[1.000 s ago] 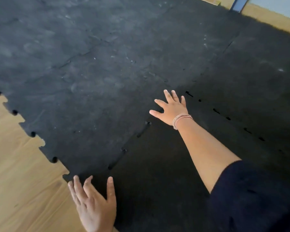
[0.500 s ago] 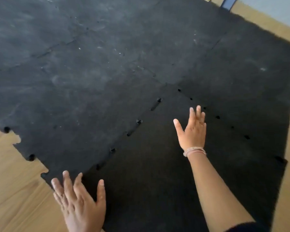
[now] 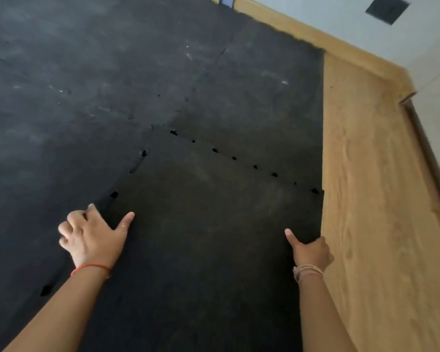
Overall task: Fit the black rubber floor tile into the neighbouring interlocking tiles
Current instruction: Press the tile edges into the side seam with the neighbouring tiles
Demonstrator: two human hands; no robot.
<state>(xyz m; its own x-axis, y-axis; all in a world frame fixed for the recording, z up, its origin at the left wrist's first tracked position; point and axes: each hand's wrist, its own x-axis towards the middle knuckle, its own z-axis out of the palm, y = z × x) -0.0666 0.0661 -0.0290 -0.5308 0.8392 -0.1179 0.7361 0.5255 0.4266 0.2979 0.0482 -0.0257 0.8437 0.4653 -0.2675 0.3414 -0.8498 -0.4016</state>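
Observation:
The black rubber floor tile (image 3: 208, 224) lies in front of me, darker than the dusty neighbouring tiles (image 3: 74, 102). Small gaps show along its far seam (image 3: 234, 158) and its left seam (image 3: 137, 166). My left hand (image 3: 92, 235) sits at the tile's left edge, fingers curled at the seam and thumb stretched out on top. My right hand (image 3: 310, 250) grips the tile's right edge, thumb on top and fingers hidden under or beside it.
Bare wooden floor (image 3: 371, 199) runs along the right of the tiles. A wooden skirting board (image 3: 315, 34) and pale wall bound the far right corner. A dark square (image 3: 386, 7) is on the wall. More black tiles (image 3: 264, 85) cover the far floor.
The view swung right. My left hand went from flat at the near-left corner to curled at the left seam. My right hand left the tile's middle and took hold of its right edge.

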